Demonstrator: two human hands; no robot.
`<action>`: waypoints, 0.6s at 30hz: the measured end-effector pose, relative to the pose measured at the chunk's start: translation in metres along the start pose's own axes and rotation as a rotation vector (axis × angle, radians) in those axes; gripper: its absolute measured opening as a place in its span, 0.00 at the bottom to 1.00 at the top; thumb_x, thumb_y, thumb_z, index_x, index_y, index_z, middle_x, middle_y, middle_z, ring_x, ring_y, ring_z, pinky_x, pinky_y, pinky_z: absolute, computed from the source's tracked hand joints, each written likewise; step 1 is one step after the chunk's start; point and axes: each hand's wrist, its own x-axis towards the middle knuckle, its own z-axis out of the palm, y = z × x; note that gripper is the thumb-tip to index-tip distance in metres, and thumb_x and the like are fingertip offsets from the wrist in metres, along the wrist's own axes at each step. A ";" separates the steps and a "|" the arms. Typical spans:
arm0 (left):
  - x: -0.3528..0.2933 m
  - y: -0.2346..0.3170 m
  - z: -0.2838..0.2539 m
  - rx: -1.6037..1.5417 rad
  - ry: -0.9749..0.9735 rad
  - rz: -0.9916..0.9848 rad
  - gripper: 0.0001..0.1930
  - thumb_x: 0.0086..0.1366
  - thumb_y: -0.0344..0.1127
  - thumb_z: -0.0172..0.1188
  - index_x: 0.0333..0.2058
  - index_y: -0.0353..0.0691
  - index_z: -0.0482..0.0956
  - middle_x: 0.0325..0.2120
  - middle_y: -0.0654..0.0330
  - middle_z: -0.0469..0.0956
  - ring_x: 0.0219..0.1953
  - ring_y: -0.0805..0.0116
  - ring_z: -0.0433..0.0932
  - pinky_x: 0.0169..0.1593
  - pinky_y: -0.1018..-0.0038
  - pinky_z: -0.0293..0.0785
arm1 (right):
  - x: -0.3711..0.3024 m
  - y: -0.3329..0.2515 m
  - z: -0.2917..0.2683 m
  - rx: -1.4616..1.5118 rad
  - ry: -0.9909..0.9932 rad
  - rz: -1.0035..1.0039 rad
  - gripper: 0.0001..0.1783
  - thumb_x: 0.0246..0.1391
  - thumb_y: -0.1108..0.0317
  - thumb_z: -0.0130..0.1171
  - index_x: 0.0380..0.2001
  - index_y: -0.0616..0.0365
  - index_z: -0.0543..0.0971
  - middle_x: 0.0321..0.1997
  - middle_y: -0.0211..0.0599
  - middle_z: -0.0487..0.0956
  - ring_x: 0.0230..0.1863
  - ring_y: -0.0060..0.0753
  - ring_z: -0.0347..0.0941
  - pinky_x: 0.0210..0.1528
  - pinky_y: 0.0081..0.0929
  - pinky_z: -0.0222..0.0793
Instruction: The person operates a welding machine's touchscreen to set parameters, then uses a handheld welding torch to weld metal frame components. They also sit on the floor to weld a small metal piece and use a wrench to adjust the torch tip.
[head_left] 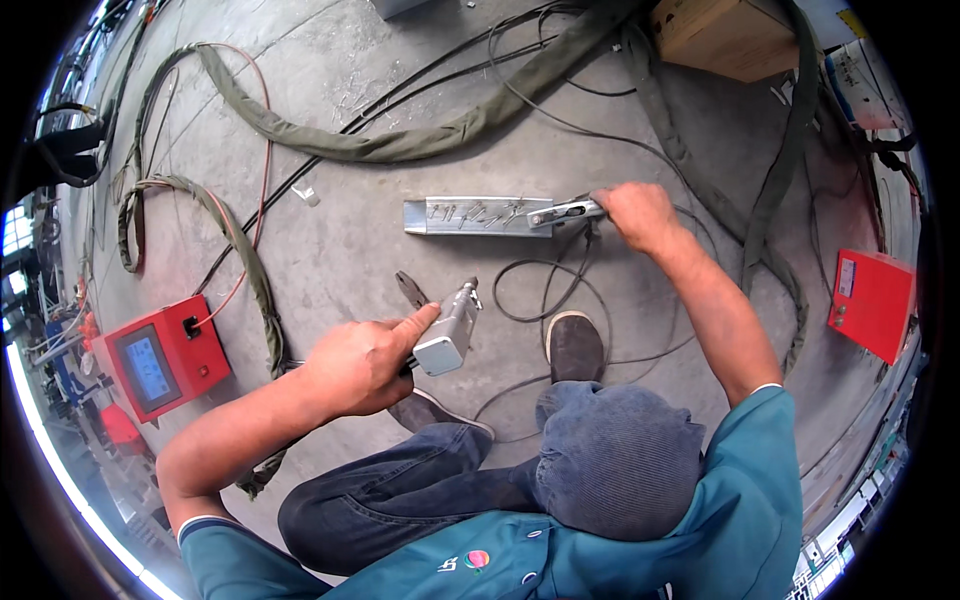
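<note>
Left hand wrapped around a grey boxy handheld gun, forefinger laid along its body, nozzle at 12 o'clock. Right hand closed on a metal clamp biting the right end of a steel channel, which lies at 1 o'clock from the left hand. Concrete floor, smooth, grey. Sleeved hoses and thin cables loop around. Red control box at 9 o'clock, probably with a screen.

Left hand fisted with forefinger extended, right hand closed, arm stretched forward.
</note>
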 end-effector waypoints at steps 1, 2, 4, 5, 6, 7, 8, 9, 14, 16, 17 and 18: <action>0.003 0.005 -0.004 0.013 -0.045 -0.015 0.43 0.52 0.31 0.64 0.69 0.37 0.62 0.38 0.44 0.83 0.37 0.42 0.84 0.41 0.52 0.81 | 0.002 0.000 0.000 -0.004 0.006 -0.006 0.07 0.54 0.72 0.55 0.35 0.51 0.79 0.31 0.42 0.83 0.36 0.53 0.82 0.35 0.51 0.76; 0.006 0.008 -0.007 0.027 -0.090 -0.029 0.42 0.53 0.30 0.63 0.69 0.38 0.62 0.39 0.44 0.83 0.37 0.42 0.84 0.41 0.52 0.81 | 0.003 0.000 0.000 -0.008 0.012 -0.012 0.07 0.54 0.72 0.55 0.35 0.50 0.79 0.31 0.42 0.83 0.36 0.53 0.82 0.35 0.51 0.76; 0.018 0.007 -0.012 0.119 -0.078 -0.028 0.40 0.55 0.30 0.61 0.69 0.39 0.63 0.38 0.45 0.83 0.36 0.42 0.84 0.40 0.51 0.81 | 0.006 0.000 -0.001 -0.016 0.009 -0.018 0.07 0.55 0.71 0.54 0.35 0.50 0.80 0.31 0.41 0.83 0.37 0.52 0.82 0.35 0.50 0.77; 0.024 0.004 -0.015 0.164 -0.073 -0.024 0.38 0.56 0.29 0.60 0.68 0.40 0.63 0.38 0.45 0.83 0.36 0.42 0.84 0.39 0.51 0.81 | 0.007 0.001 -0.003 -0.021 -0.001 -0.018 0.06 0.55 0.70 0.54 0.35 0.50 0.80 0.31 0.41 0.83 0.37 0.52 0.82 0.35 0.50 0.77; 0.030 -0.001 -0.017 0.223 0.042 -0.006 0.36 0.58 0.28 0.57 0.68 0.41 0.64 0.37 0.45 0.83 0.35 0.42 0.84 0.38 0.51 0.81 | 0.008 0.001 -0.003 -0.025 -0.010 -0.019 0.06 0.56 0.70 0.54 0.35 0.50 0.80 0.31 0.41 0.83 0.37 0.52 0.82 0.35 0.50 0.77; 0.041 -0.001 -0.031 0.196 0.026 -0.049 0.35 0.58 0.27 0.57 0.67 0.42 0.65 0.37 0.45 0.83 0.35 0.41 0.84 0.38 0.51 0.81 | 0.009 0.002 -0.002 -0.028 0.003 -0.032 0.06 0.56 0.69 0.54 0.35 0.50 0.80 0.31 0.41 0.83 0.37 0.52 0.82 0.36 0.50 0.77; 0.042 0.002 -0.037 0.226 -0.010 -0.041 0.35 0.58 0.27 0.57 0.67 0.42 0.66 0.36 0.44 0.83 0.35 0.41 0.84 0.39 0.51 0.81 | 0.009 0.004 -0.001 -0.030 0.015 -0.045 0.06 0.56 0.69 0.54 0.35 0.50 0.80 0.31 0.40 0.83 0.37 0.51 0.82 0.36 0.49 0.77; 0.042 0.005 -0.043 0.255 -0.046 -0.033 0.35 0.57 0.27 0.57 0.67 0.42 0.67 0.36 0.44 0.83 0.36 0.42 0.84 0.39 0.51 0.81 | 0.009 0.005 -0.001 -0.033 0.028 -0.057 0.06 0.56 0.68 0.54 0.35 0.50 0.80 0.31 0.40 0.82 0.37 0.51 0.82 0.36 0.49 0.77; 0.047 0.014 -0.064 0.238 -0.122 -0.069 0.36 0.55 0.29 0.60 0.66 0.41 0.67 0.33 0.43 0.83 0.36 0.42 0.84 0.40 0.50 0.81 | 0.012 0.006 0.000 -0.018 0.043 -0.055 0.07 0.57 0.68 0.53 0.34 0.50 0.80 0.32 0.39 0.82 0.38 0.50 0.82 0.37 0.48 0.78; 0.051 0.012 -0.073 0.258 -0.051 -0.079 0.37 0.54 0.30 0.62 0.66 0.42 0.67 0.31 0.43 0.83 0.35 0.40 0.84 0.40 0.50 0.81 | 0.013 0.007 0.000 -0.023 0.044 -0.048 0.07 0.57 0.68 0.53 0.34 0.50 0.81 0.33 0.38 0.82 0.38 0.49 0.82 0.37 0.47 0.78; 0.049 0.013 -0.073 0.216 -0.057 -0.050 0.38 0.53 0.30 0.62 0.66 0.41 0.67 0.31 0.44 0.83 0.34 0.40 0.84 0.40 0.51 0.80 | 0.014 0.008 0.002 -0.024 0.054 -0.041 0.07 0.56 0.69 0.54 0.34 0.50 0.81 0.33 0.38 0.82 0.39 0.48 0.82 0.37 0.47 0.79; 0.043 0.016 -0.070 0.174 -0.063 -0.022 0.38 0.53 0.30 0.63 0.66 0.41 0.67 0.31 0.44 0.83 0.34 0.40 0.84 0.40 0.51 0.80 | 0.014 0.009 0.003 -0.025 0.065 -0.036 0.07 0.56 0.69 0.54 0.35 0.50 0.81 0.33 0.37 0.82 0.39 0.48 0.82 0.37 0.46 0.79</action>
